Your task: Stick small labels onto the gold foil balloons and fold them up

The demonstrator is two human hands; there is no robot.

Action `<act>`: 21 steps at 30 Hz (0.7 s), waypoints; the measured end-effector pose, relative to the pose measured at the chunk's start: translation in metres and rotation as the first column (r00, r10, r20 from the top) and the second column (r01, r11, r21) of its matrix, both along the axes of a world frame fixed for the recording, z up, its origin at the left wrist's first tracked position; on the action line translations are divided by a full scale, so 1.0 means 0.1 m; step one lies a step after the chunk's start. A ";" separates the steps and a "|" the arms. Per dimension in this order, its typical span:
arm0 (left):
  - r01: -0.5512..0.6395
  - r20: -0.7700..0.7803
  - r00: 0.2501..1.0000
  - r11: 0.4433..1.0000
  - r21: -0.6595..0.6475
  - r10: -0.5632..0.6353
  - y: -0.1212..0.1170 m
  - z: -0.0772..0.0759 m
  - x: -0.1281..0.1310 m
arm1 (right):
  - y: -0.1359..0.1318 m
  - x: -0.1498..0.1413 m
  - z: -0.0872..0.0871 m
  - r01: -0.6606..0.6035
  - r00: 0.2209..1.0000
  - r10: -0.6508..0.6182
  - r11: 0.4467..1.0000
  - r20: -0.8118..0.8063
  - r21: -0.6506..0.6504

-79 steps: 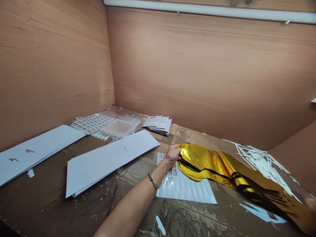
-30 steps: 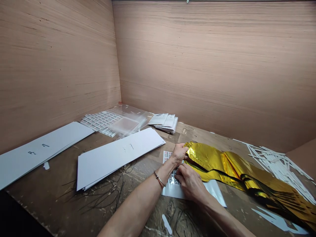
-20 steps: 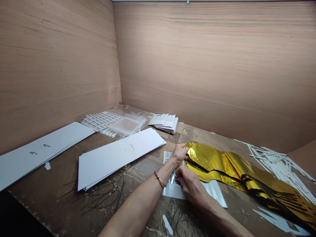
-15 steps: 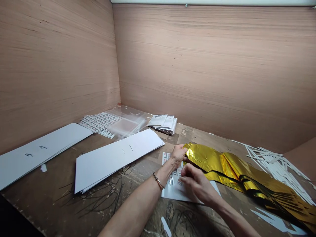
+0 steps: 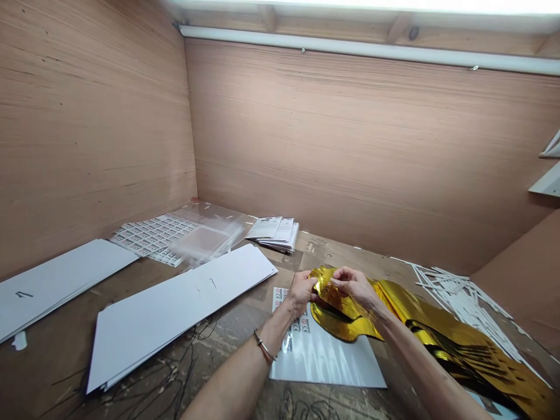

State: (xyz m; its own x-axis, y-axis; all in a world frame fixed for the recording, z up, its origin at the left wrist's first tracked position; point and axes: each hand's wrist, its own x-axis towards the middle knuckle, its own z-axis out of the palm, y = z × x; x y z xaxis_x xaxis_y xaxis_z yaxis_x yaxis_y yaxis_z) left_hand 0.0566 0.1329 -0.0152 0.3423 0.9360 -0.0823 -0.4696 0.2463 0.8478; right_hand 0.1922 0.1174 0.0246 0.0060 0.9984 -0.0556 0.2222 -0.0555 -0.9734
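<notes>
A stack of flat gold foil balloons (image 5: 431,306) runs from the middle of the table to the lower right. My left hand (image 5: 301,291), with a bracelet on its wrist, is closed on the left end of the top gold foil balloon (image 5: 339,318). Thumb and fingers of my right hand (image 5: 356,286) pinch the same foil just beside it. Below both hands lies a sheet of printed stickers (image 5: 301,324) on a glossy white sheet (image 5: 335,361). The foil and my right forearm cover part of these sheets.
Two stacks of long white cards (image 5: 179,309) lie on the left. Behind them are more sticker sheets (image 5: 153,233), clear plastic bags (image 5: 214,236) and a pile of printed leaflets (image 5: 275,230). Thin white sticks (image 5: 464,297) are scattered at the right. Plywood walls (image 5: 350,146) enclose the table.
My right hand has moved up from over the sticker sheet and now pinches the foil. The foil's left end is lifted and bent. My view has tilted up and turned right.
</notes>
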 end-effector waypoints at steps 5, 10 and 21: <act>0.006 0.005 1.000 1.000 0.008 -0.006 0.02 -0.04 0.01 | 0.07 -0.02 -0.02 -0.014 1.000 0.013 1.000 0.024 0.010; 0.008 -0.006 1.000 1.000 -0.004 -0.008 0.02 -0.04 0.01 | 0.11 -0.03 -0.06 -0.027 0.998 0.025 0.999 0.065 0.028; 0.010 0.018 1.000 1.000 0.017 -0.010 0.02 -0.06 0.01 | 0.19 -0.11 -0.24 0.034 0.924 -0.105 0.980 0.367 0.194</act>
